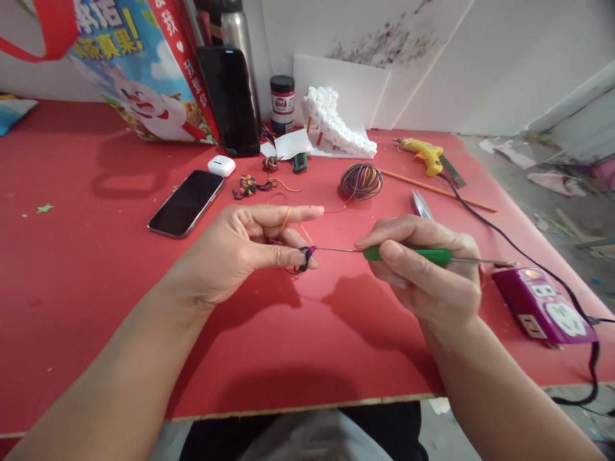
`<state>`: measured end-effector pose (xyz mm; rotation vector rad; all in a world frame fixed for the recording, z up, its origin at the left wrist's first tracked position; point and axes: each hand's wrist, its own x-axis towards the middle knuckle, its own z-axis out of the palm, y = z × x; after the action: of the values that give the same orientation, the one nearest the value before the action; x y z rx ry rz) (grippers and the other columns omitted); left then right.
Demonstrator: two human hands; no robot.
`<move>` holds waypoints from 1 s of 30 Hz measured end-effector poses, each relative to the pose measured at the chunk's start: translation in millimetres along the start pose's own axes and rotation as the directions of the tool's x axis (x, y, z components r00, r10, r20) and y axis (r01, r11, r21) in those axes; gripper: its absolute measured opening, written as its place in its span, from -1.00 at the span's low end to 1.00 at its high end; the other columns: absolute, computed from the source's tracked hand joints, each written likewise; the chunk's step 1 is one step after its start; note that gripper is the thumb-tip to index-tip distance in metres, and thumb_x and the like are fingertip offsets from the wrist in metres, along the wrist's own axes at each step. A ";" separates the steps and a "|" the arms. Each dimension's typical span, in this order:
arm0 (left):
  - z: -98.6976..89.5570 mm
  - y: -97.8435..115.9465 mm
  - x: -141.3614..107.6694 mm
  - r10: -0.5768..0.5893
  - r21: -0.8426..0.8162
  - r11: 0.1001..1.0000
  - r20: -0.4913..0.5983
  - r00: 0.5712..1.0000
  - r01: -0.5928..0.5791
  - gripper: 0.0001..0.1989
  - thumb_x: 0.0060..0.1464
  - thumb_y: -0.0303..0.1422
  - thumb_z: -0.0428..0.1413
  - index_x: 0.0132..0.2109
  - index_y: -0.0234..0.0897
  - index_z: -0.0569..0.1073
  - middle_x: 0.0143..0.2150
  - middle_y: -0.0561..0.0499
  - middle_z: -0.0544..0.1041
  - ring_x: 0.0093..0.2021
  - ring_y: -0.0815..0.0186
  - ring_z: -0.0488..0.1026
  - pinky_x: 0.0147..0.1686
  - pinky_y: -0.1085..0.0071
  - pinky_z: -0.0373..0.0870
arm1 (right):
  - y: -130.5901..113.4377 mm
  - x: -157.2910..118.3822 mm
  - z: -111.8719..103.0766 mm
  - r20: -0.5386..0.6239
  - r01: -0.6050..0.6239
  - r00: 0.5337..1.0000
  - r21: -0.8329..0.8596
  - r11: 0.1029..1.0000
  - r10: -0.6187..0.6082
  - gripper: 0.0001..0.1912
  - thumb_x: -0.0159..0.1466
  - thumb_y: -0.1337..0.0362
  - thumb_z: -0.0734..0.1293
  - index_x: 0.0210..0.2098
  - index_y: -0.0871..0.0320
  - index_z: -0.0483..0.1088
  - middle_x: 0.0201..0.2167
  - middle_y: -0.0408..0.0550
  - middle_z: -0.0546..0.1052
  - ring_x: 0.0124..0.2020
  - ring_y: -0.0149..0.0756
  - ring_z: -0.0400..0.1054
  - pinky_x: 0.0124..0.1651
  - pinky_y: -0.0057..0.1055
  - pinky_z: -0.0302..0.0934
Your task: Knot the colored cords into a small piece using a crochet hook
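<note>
Between the thumb and fingers of my left hand (250,240) is pinched a small dark crochet piece (305,257). Orange yarn (287,219) loops round the left index finger, which is stretched out, and runs down to the piece. My right hand (425,269) grips the green handle of a crochet hook (408,254), thumb on top. The hook's thin metal shaft points left, and its tip meets the crochet piece at the left fingertips. Behind the hands lies a multicoloured yarn ball (361,181), with a reddish strand trailing left toward my left hand.
Left of my hands lie a phone (187,202) and a white earbud case (221,166). Another phone (229,101) leans upright behind. A small crocheted piece (247,186) sits mid-table. Rightward are a yellow glue gun (423,153), its black cord, scissors (421,205) and a purple power strip (545,304).
</note>
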<state>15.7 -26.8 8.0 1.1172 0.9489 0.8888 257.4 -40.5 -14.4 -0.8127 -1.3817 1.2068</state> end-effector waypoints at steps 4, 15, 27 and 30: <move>2.9 -1.1 0.1 -0.041 -0.040 0.998 0.074 0.996 0.044 -0.54 -0.06 -0.54 0.42 0.03 -0.12 0.73 -0.42 0.05 0.69 -0.37 0.30 0.67 -0.26 0.43 0.62 | -3.3 7.1 -0.2 0.109 -0.170 0.983 0.221 0.960 0.149 -0.84 0.27 0.19 0.54 -0.33 0.17 0.69 -0.67 -0.21 0.31 -0.70 -0.54 -0.05 -0.64 -0.46 -0.22; 17.3 -5.7 0.7 -0.041 -0.055 0.998 -0.121 0.992 0.035 -0.38 -0.15 -0.44 0.51 0.14 -0.23 0.67 -0.41 0.10 0.65 -0.37 0.36 0.62 -0.25 0.44 0.57 | 8.7 -2.4 33.4 -0.044 -0.133 0.987 0.340 0.931 0.157 -0.87 0.33 0.20 0.51 -0.24 0.13 0.65 -0.59 -0.24 0.36 -0.66 -0.54 0.12 -0.62 -0.50 -0.01; 25.2 -7.0 -1.5 0.016 0.019 1.000 -0.139 0.990 -0.013 -0.32 -0.07 -0.43 0.46 0.24 -0.26 0.59 -0.42 0.08 0.67 -0.35 0.33 0.60 -0.21 0.37 0.59 | 15.7 -8.5 34.2 -0.111 -0.048 0.992 0.152 0.987 0.065 -0.87 0.41 0.21 0.44 -0.14 0.11 0.63 -0.57 -0.23 0.39 -0.62 -0.50 0.20 -0.54 -0.44 0.08; 24.2 -5.9 -1.6 0.001 0.065 0.998 -0.146 0.989 0.009 -0.34 -0.08 -0.43 0.46 0.22 -0.22 0.61 -0.40 0.07 0.68 -0.35 0.30 0.61 -0.25 0.37 0.59 | 12.2 -4.7 28.1 -0.080 -0.096 0.990 0.189 0.977 0.113 -0.87 0.38 0.21 0.46 -0.20 0.13 0.65 -0.61 -0.23 0.37 -0.64 -0.50 0.15 -0.57 -0.45 0.01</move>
<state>38.3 -37.2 6.5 1.1165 1.1068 0.9521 229.1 -48.1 -24.7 -0.8065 -1.1462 1.3418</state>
